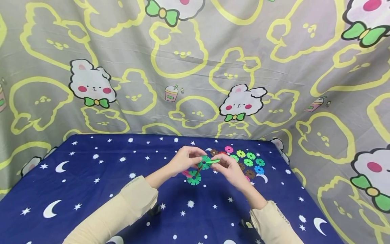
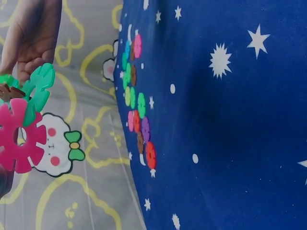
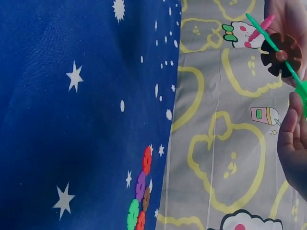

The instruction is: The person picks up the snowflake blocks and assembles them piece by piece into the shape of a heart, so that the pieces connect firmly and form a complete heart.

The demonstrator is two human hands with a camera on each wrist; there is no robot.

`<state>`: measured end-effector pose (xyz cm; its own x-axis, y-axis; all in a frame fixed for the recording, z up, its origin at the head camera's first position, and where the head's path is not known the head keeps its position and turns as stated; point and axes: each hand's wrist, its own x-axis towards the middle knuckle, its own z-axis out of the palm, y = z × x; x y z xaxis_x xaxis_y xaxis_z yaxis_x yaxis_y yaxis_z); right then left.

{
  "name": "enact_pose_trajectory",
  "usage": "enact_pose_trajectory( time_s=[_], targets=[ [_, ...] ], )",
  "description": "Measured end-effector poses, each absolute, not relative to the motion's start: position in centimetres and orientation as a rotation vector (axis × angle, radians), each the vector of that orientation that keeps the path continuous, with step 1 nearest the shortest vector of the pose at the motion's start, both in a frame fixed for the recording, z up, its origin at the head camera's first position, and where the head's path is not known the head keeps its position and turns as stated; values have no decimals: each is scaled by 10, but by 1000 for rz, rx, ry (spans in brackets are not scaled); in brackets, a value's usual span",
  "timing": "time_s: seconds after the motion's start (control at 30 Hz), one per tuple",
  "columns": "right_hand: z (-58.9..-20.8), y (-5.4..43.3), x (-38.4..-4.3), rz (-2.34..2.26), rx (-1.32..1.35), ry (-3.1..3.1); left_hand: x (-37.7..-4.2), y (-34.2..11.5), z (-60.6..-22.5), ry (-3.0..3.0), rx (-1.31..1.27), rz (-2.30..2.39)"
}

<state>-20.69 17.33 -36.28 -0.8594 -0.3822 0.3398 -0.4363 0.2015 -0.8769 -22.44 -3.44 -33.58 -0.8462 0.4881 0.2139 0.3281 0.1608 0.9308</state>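
Note:
My left hand [image 1: 188, 159] pinches a chain of notched plastic discs at its upper teal disc [image 1: 204, 163]. From there a brown disc [image 3: 268, 60] leads to a lower teal disc [image 1: 194, 178], with a pink disc [image 2: 18, 111] at the chain's end. The discs stand at angles to each other, slotted together. On the other side, my right hand [image 1: 229, 168] pinches a bright green disc [image 1: 215, 161], seen edge-on, against the upper teal disc. Both hands are raised above the table, fingertips close together. Fingers partly hide the join.
Loose discs in several colours lie to the right behind my right hand, among them a blue disc [image 1: 259, 170] and a yellow-green disc [image 1: 240, 154]. A dark blue cloth [image 1: 100, 210] with stars and moons covers the table. A patterned grey curtain [image 1: 189, 84] hangs behind.

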Motion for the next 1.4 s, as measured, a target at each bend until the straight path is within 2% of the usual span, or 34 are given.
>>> enact_pose_trajectory(
  time_s=[1.07,1.4],
  targets=[
    [-366,171,-206,1795,942,-2345,-224,-38,-335,2355,794,1714],
    [-365,172,-205,1823,895,-2405,-224,-37,-334,2366,829,1708]
  ],
)
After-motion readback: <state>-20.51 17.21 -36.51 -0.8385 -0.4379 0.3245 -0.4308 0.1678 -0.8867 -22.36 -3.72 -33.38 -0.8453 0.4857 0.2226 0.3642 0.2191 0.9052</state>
